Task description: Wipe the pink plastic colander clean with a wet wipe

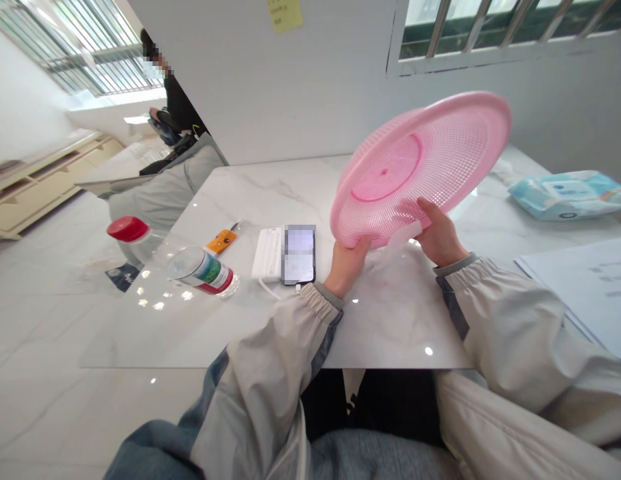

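A round pink plastic colander (455, 143) is held up over the white marble-patterned table (290, 183), tilted so that its mesh inside faces me. My left hand (349, 263) grips its lower left rim, with most of the fingers hidden behind it. At the lower right, my right hand (440, 233) is closed on the rim, the thumb lying on the inner mesh. A whitish, see-through piece (403, 235) shows at the rim between my hands; I cannot make out what it is.
Left of my hands are a phone (299, 257), a white power bank (267, 253) with a cable, an orange key tag (221, 241) and a red-capped bottle (203, 270). A wipes pack (570, 193) and paper sheets (585, 280) lie right. Another person (177, 107) sits far left.
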`<action>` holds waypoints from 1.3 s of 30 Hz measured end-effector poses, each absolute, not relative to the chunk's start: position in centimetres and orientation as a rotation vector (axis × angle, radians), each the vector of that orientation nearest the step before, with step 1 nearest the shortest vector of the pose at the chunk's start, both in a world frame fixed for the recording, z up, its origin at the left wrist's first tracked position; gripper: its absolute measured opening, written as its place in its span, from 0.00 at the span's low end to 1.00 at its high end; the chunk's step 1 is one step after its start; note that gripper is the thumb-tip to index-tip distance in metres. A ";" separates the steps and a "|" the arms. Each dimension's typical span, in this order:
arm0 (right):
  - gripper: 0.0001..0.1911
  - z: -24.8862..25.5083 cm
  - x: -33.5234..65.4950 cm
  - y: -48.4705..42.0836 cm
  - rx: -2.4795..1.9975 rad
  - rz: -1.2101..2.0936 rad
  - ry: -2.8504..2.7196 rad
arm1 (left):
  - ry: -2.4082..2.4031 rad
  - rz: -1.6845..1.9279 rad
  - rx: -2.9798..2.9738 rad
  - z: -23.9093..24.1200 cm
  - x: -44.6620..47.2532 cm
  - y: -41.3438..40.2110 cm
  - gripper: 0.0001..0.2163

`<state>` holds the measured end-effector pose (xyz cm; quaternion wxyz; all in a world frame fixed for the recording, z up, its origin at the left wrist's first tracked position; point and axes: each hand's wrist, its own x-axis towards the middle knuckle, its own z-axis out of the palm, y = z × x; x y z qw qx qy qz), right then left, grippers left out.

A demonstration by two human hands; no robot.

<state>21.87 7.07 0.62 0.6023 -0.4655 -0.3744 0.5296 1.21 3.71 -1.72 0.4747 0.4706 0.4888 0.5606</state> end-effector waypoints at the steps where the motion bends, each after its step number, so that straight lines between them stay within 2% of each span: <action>1: 0.25 0.6 21.9 7.1 -1.076 1.242 -0.856 | 1.208 1.365 1.153 -1.8 1.2 3.8 0.09; 5: 0.30 0.0 21.6 7.2 -1.099 1.307 -0.842 | 1.245 1.297 1.118 -1.7 1.1 3.9 0.10; 8: 0.29 -0.6 21.5 7.5 -1.060 1.264 -0.784 | 1.159 1.272 1.151 -1.1 1.1 3.6 0.16; 13: 0.27 -1.0 21.6 8.2 -1.027 1.233 -0.723 | 1.066 1.337 1.242 -0.3 1.0 3.1 0.14; 17: 0.28 -1.0 21.7 8.2 -1.040 1.264 -0.765 | 1.097 1.322 1.232 -0.6 0.8 3.3 0.16; 20: 0.27 -0.9 21.8 8.1 -1.046 1.287 -0.781 | 1.049 1.340 1.138 -0.7 0.7 3.3 0.21; 24: 0.27 -0.5 21.8 7.8 -1.025 1.358 -0.786 | 0.874 1.357 0.897 0.0 0.9 3.1 0.34; 26: 0.27 -0.3 21.7 7.7 -1.026 1.381 -0.785 | 0.771 1.280 0.740 0.3 1.1 2.9 0.32; 29: 0.27 0.2 21.6 7.4 -1.030 1.379 -0.781 | 0.666 1.061 0.582 0.5 1.2 2.6 0.21; 32: 0.27 0.5 21.5 7.2 -1.049 1.371 -0.812 | 0.632 0.961 0.600 0.3 1.3 2.4 0.20; 39: 0.25 -0.1 21.9 7.6 -1.018 1.275 -0.802 | 0.661 1.042 0.840 0.1 1.6 2.4 0.19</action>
